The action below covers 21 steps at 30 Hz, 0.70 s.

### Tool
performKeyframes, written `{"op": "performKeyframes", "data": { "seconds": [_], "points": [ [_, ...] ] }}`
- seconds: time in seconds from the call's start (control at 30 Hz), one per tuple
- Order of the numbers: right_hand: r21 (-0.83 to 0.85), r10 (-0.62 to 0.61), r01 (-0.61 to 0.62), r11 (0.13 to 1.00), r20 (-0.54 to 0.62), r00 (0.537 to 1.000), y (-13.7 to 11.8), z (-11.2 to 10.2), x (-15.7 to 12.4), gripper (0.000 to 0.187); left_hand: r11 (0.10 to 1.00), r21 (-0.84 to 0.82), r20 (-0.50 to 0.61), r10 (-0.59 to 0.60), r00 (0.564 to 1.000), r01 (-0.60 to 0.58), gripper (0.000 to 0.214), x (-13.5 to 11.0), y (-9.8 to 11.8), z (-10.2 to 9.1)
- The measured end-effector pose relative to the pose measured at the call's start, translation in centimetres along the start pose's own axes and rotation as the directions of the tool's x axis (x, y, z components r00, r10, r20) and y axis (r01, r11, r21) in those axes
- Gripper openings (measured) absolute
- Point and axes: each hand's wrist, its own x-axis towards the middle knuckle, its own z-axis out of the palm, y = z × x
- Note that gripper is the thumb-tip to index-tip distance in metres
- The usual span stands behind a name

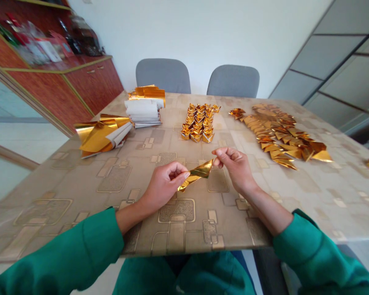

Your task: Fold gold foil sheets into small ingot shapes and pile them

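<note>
Slanting lengthwise up rightward, gold foil [202, 169], left hand [166, 181] gripping, right hand [237, 167] pinching tip

1. Foil [202, 169]: shiny gold, creased and folded into a small, angular piece.
2. Pose: slanting, its right end higher, flaring to a pointed upper corner; a folded part juts out below at left.
3. Place: pinched in the left hand [167, 180], its right corner right by the right hand's [236, 167] fingertips.
</note>
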Motion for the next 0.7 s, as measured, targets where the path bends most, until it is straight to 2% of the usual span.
{"op": "performKeyframes", "data": {
  "seconds": [0.03,0.1,0.17,0.23,0.33,0.53,0.7],
  "points": [
    [0.037,0.018,-0.019,0.999,0.005,1.000,0.0,-0.1,0.0,0.039,1.000,-0.025,-0.025,-0.019,0.999,0.019,0.016,0.1,0.0,-0.1],
    [0.081,0.077,-0.088,0.993,0.130,0.989,-0.1,0.1,-0.3,0.046,0.997,-0.072,-0.075,-0.044,0.996,0.039,0.017,0.2,-0.1,-0.1],
    [0.039,0.117,-0.134,0.990,0.287,0.951,-0.2,0.9,-0.8,0.043,0.994,-0.102,-0.095,-0.045,0.995,0.035,0.018,0.2,-0.1,0.0],
    [0.005,0.140,-0.151,0.989,0.351,0.926,-0.2,1.9,-1.5,0.040,0.994,-0.107,-0.089,-0.028,0.996,0.019,0.018,0.0,0.0,0.1],
    [-0.008,0.146,-0.152,0.988,0.329,0.933,0.0,2.7,-1.9,0.037,0.996,-0.090,-0.058,-0.005,0.998,0.000,0.017,-0.2,0.3,0.2],
    [-0.060,0.057,-0.038,0.997,0.365,0.929,0.4,1.7,-1.2,0.037,0.994,-0.111,-0.003,-0.019,1.000,0.018,0.017,0.0,0.4,0.0],
    [-0.065,0.011,0.006,0.998,0.261,0.965,0.4,1.8,-1.1,0.039,0.986,-0.155,-0.003,-0.062,0.998,0.061,0.019,0.1,0.5,0.1]
  ]
}}
